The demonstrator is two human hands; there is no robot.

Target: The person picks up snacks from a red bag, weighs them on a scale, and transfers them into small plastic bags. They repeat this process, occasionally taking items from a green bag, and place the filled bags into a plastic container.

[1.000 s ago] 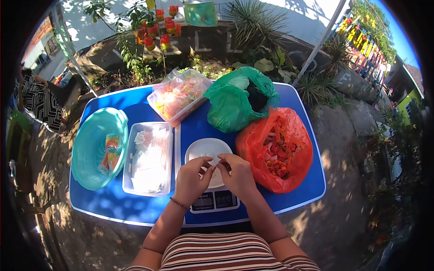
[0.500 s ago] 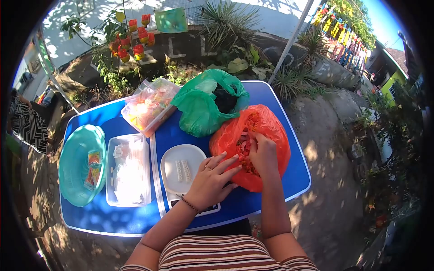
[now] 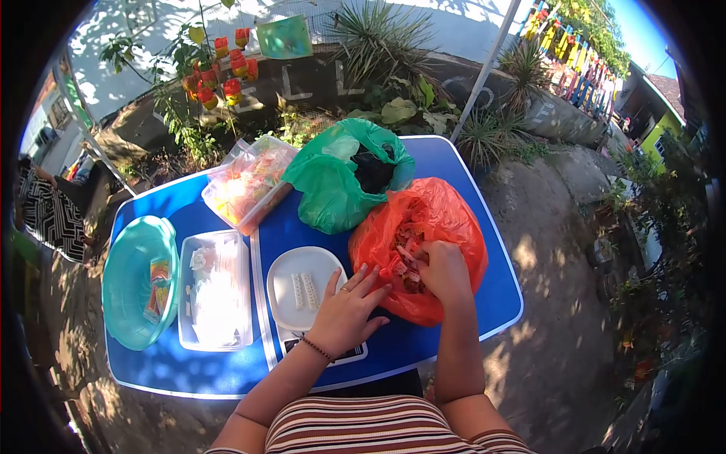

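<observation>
An orange-red plastic bag (image 3: 463,227) stands open at the right of the blue table, with pink and reddish pieces (image 3: 408,246) inside. My right hand (image 3: 445,272) reaches into its mouth, fingers pinched at the pieces; what exactly they grip is too small to name. My left hand (image 3: 349,309) is spread with fingers apart, its fingertips at the bag's left edge and by the scale's plate. On the white scale (image 3: 287,265) lie two pale twisted strips (image 3: 305,291). My left forearm and palm partly cover the scale's display.
Behind the red bag is a green bag (image 3: 321,200) with black plastic inside. Left of the scale are a white container of packets (image 3: 215,291), a teal basin (image 3: 125,284) and a filled tub (image 3: 265,200). A person in patterned clothing (image 3: 49,212) is far left.
My left hand has shifted slightly left, toward the scale. My right hand has moved a little within the bag's mouth, whose opening has changed shape. The view has shifted slightly.
</observation>
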